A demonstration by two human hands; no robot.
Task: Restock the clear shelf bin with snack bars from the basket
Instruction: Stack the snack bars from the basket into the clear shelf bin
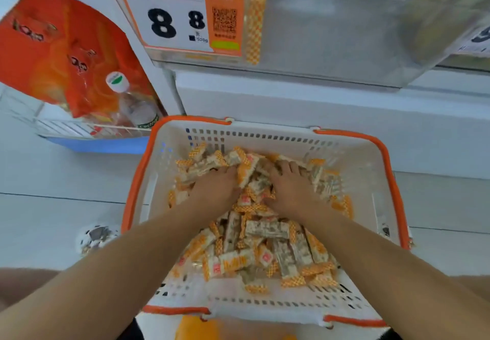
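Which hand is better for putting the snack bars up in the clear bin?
Probably the right hand: the clear bin sits up and to the right of the basket. The left hand is just as deep in the snack bars, so both could scoop together.

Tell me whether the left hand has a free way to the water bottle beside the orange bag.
Probably yes, once it lets go: the left hand is buried in snack bars inside the basket, but the water bottle stands just beyond the basket's left rim with its cap exposed.

Both hands, left hand [216, 188] and right hand [290, 190], dig into snack bars [265, 244] inside the basket [366, 170]
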